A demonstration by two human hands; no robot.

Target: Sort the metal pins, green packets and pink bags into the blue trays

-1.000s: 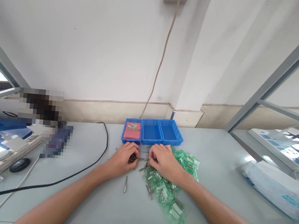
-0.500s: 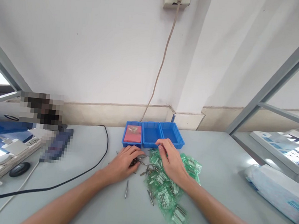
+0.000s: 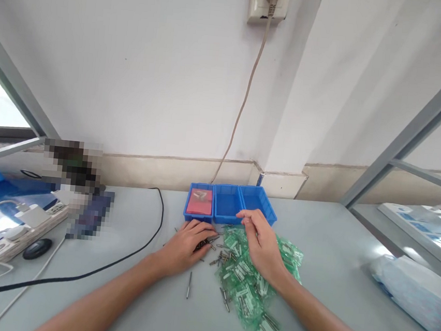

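Observation:
My left hand rests on the table with its fingers curved over a heap of small metal pins, thumb at the near side. My right hand hovers above green plastic bags holding several more pins. Its thumb and fingers are bent together in a pinch; whatever may be between them is too small to make out. Loose metal pins lie between the two hands. One single pin lies apart, closer to me.
Three blue trays stand behind my hands; the left tray holds a red sheet with a small clear packet on it. On the left are a black cable, a mouse and a power strip. A plastic packet lies right.
The view has tilted slightly, so everything sits a bit lower and further right. My right hand stays near the bags in a pinch; my left stays over the pins.

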